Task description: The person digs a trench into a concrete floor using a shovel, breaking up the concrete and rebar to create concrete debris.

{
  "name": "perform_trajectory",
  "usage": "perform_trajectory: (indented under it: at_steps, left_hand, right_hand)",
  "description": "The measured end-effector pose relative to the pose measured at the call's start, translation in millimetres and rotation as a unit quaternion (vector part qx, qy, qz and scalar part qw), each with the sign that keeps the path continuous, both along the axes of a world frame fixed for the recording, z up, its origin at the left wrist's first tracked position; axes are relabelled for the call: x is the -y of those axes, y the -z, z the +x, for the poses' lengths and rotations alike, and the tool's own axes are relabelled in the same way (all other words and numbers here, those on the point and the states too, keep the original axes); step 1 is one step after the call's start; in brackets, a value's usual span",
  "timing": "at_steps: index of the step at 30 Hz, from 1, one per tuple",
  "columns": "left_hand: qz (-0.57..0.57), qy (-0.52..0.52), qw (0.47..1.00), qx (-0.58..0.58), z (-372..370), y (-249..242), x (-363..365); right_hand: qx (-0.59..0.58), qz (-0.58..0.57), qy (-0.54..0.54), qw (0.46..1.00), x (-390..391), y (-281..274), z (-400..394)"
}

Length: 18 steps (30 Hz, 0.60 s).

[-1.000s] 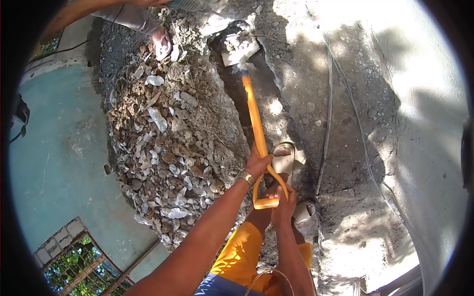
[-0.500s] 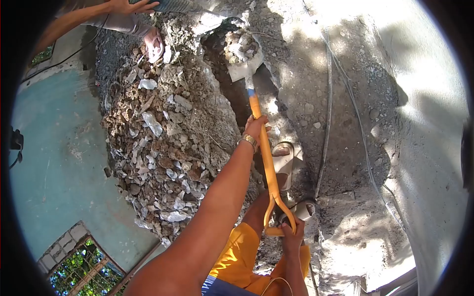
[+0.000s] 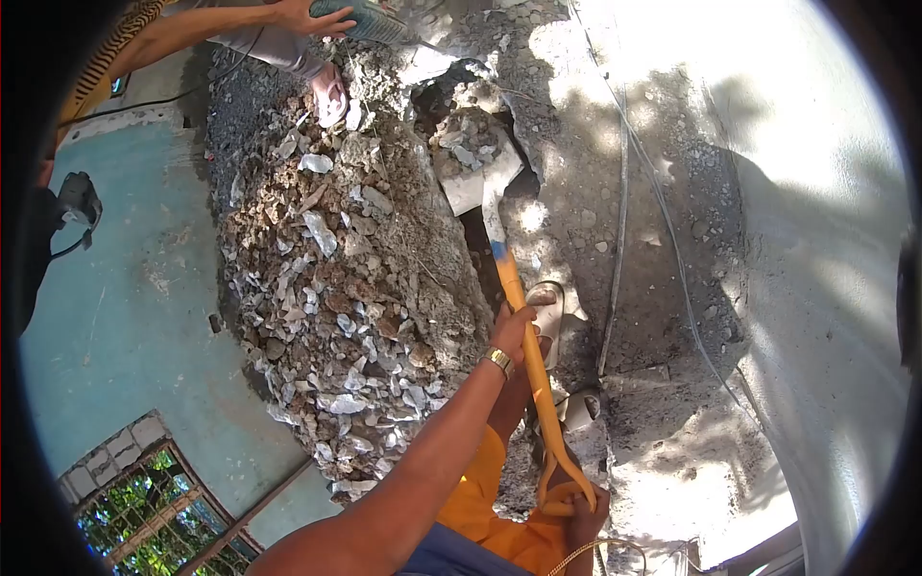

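A shovel point(image 3: 538, 370) with an orange shaft slants from the trench up front down to my body. My left hand point(image 3: 514, 331), with a gold watch at its wrist, is wrapped round the middle of the shaft. Down at the D-shaped end, my right hand point(image 3: 584, 504) is closed on the grip. The shovel's pale metal blade point(image 3: 464, 192) carries dirt and broken rubble point(image 3: 468, 139) and sits over the narrow trench point(image 3: 480, 254).
A rubble heap point(image 3: 336, 288) lies left of the trench. Beyond it, another person's hand point(image 3: 312, 17) holds a greenish power tool point(image 3: 360, 21) by the trench's far end. A long cable point(image 3: 663, 202) runs along the right-hand ground, near a pale wall point(image 3: 826, 288).
The loaded shovel has come back toward my body, and both hands have moved down with it. The other person's hand and tool show further right in view.
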<state>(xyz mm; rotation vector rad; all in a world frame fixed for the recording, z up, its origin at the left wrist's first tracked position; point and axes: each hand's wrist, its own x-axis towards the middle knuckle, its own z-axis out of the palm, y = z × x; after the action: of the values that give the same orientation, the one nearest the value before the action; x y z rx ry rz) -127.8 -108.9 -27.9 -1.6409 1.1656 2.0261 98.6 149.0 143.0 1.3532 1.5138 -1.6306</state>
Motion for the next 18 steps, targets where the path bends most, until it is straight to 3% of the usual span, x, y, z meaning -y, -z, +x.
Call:
perform_trajectory:
  at_steps: [5, 7, 8, 12, 15, 16, 18]
  left_hand:
    - [-0.019, -0.014, 0.999, -0.035, 10, -45, -28]
    - [0.025, -0.033, 0.997, -0.064, 18, -63, -33]
    - [0.038, -0.034, 0.996, -0.071, 23, -73, -33]
    - [0.076, -0.091, 0.987, -0.109, 36, -132, -24]
    - [0.095, -0.154, 0.976, -0.122, 38, -213, -2]
    - [0.086, -0.164, 0.97, -0.156, 52, -213, 10]
    - [0.072, -0.182, 0.965, -0.172, 65, -255, 35]
  right_hand:
    - [-0.027, 0.039, -0.052, 0.997, -31, -35, 19]
    - [-0.064, 0.076, -0.051, 0.994, -43, -55, 23]
    - [-0.055, 0.079, -0.093, 0.991, -29, -108, -25]
    - [-0.12, 0.1, -0.158, 0.975, -47, -143, -2]
    - [-0.157, 0.112, -0.191, 0.962, -56, -163, 12]
    - [-0.057, 0.105, -0.148, 0.982, -84, -102, 50]
    - [-0.148, 0.145, -0.195, 0.959, -79, -94, 58]
